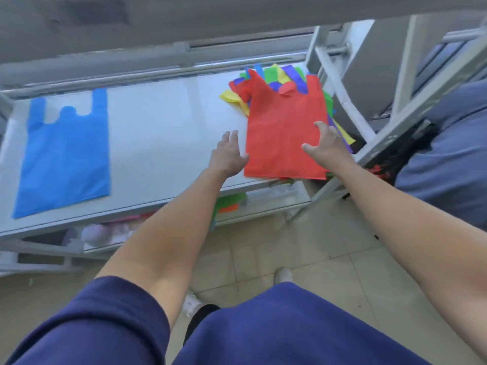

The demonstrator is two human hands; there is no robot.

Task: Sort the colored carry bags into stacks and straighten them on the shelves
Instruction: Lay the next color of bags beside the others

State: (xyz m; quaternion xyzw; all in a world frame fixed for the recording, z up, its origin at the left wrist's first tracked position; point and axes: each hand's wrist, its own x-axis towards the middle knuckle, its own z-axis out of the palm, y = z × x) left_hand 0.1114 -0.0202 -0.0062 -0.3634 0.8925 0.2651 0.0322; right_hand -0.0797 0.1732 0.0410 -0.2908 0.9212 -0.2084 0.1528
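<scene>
A red carry bag (282, 127) lies on top of a mixed pile of bags (279, 75) in yellow, green, blue and purple at the right end of the white shelf (163, 122). A single blue carry bag (66, 159) lies flat at the shelf's left end. My left hand (228, 154) hovers with fingers spread just left of the red bag's edge. My right hand (325, 146) is spread over the red bag's right side, fingers curved, holding nothing that I can see.
A lower shelf (263, 204) holds more colored bags in green and orange, plus pale round items to the left. A grey metal frame (342, 96) and diagonal braces stand right of the pile. A blue cloth bundle (448, 154) lies at the far right. Tiled floor lies below.
</scene>
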